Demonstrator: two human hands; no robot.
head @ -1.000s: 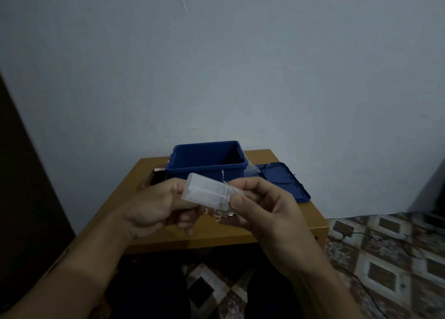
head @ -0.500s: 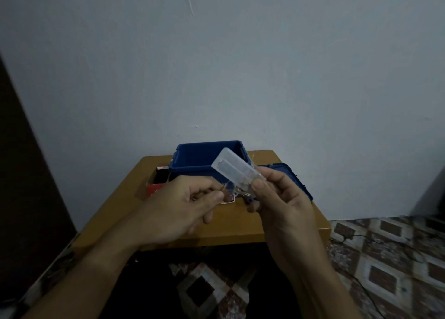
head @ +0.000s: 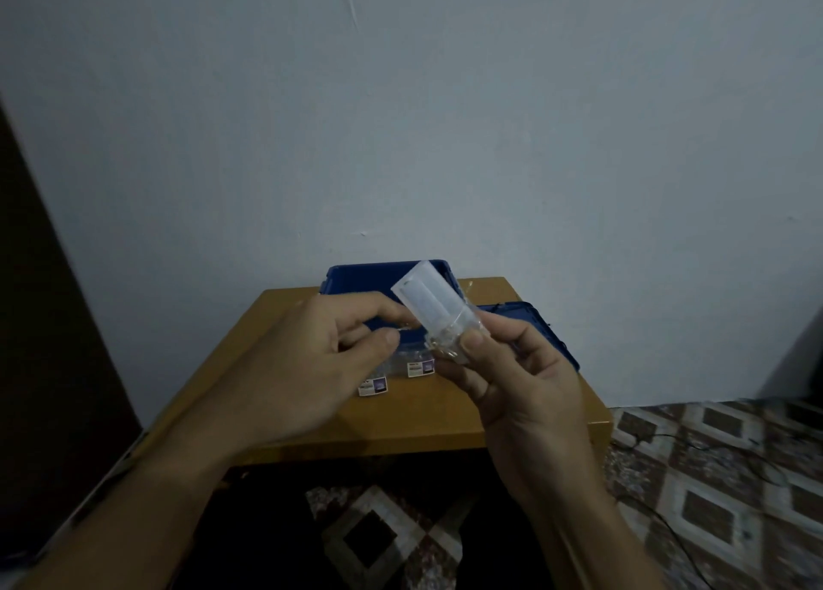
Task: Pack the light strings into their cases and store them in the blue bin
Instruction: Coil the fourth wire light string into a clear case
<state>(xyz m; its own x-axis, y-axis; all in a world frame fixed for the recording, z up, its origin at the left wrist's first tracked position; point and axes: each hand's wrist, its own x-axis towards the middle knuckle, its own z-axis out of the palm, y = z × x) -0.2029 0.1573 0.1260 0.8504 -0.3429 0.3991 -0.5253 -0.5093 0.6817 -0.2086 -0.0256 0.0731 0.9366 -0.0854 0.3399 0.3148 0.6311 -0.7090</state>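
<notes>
My right hand (head: 516, 380) grips a clear plastic battery case (head: 429, 306) tilted up to the left, with thin wire light string (head: 445, 344) bunched at its lower end. My left hand (head: 303, 366) pinches the fine wire just left of the case. The blue bin (head: 352, 277) stands open at the back of the wooden table (head: 401, 420), partly hidden behind the case and my fingers. Its blue lid (head: 541, 326) lies flat to the right. Two small clear packs with labels (head: 396, 375) lie on the table below my hands.
A pale wall rises right behind the table. A patterned tile floor (head: 712, 478) with a thin black cable lies to the right. A dark surface borders the left edge.
The case has swung from lying level between both hands to tilted upright in my right hand. My left hand let go of the case and now pinches the wire. The view shifted, showing the labelled packs.
</notes>
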